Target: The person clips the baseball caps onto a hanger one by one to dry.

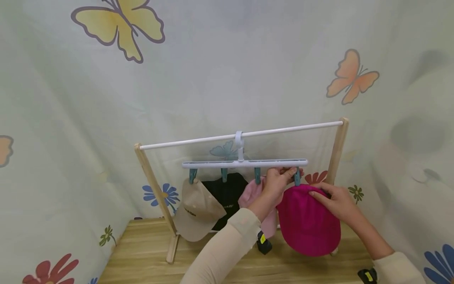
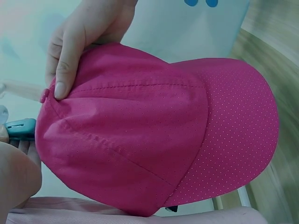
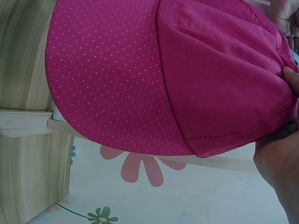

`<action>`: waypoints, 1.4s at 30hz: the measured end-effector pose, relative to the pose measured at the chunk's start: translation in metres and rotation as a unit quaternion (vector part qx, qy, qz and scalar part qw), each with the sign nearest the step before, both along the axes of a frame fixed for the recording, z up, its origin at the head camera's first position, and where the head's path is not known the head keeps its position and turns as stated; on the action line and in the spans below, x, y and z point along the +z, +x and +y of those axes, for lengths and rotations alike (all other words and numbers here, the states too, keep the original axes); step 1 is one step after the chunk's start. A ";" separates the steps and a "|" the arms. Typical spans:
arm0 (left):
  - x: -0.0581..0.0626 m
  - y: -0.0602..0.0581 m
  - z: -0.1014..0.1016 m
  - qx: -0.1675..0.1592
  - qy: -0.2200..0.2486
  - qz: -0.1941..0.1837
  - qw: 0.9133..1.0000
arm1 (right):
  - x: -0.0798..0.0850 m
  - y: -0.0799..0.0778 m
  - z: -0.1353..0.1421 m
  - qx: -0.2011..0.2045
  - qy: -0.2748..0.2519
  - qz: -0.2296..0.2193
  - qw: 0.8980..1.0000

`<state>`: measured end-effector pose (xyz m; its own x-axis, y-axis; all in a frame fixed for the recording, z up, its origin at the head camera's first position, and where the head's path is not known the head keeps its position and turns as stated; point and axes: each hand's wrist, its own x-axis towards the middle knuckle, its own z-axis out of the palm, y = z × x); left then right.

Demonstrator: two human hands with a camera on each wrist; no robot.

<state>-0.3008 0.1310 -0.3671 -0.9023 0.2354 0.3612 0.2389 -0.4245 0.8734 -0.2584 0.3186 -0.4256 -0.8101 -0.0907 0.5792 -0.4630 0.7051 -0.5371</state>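
Observation:
A magenta baseball cap with a dotted brim hangs brim down below the right end of a white clip hanger. My right hand grips the cap's crown at its upper right side, thumb on the front. With my left hand, I pinch the teal clip above the crown. The clip's tip meets the cap's top edge; whether its jaws bite the fabric cannot be told. Left of it hang a pink cap, partly behind my left arm, a black cap and a beige cap, below other teal clips.
The hanger hooks over a white rod held by wooden posts. The rack stands on a wood-grain tabletop. Behind it is a curtain printed with butterflies and flowers. Black straps with yellow marks are near both wrists.

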 end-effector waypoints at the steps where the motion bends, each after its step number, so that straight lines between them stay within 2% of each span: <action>1: -0.012 -0.016 0.008 0.006 -0.008 -0.015 1.000 | 0.000 0.000 0.000 0.000 0.000 0.001 1.000; 2: -0.022 -0.027 0.015 0.019 0.002 -0.017 1.000 | 0.001 0.000 0.000 0.001 -0.001 0.000 1.000; 5: -0.028 -0.035 0.014 -0.003 0.009 -0.015 1.000 | 0.002 0.001 0.000 0.005 -0.011 -0.012 1.000; 6: -0.028 -0.035 0.012 -0.014 0.008 -0.012 1.000 | 0.002 0.001 0.000 0.005 -0.014 -0.018 1.000; 12: -0.024 -0.030 0.008 -0.023 0.009 -0.023 0.999 | 0.005 0.004 0.000 0.000 -0.017 -0.023 1.000; 21: -0.030 -0.030 0.004 -0.032 -0.001 -0.028 0.999 | 0.001 0.001 -0.003 -0.021 0.000 -0.012 1.000; 33: -0.033 -0.029 0.000 -0.041 -0.006 -0.027 0.999 | 0.002 0.000 -0.009 -0.028 -0.014 -0.002 1.000; 37: -0.034 -0.031 0.000 -0.043 -0.011 -0.020 0.999 | 0.002 -0.001 -0.010 -0.032 -0.013 -0.003 0.999; 42: -0.035 -0.032 0.000 -0.049 -0.009 -0.004 0.999 | 0.001 -0.004 -0.011 -0.031 -0.014 0.019 0.999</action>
<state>-0.3329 0.1311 -0.4025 -0.8774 0.3283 0.3500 0.1910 -0.4302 0.8823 -0.2624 0.3073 -0.4244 -0.7913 -0.0251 0.6109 -0.4395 0.7181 -0.5397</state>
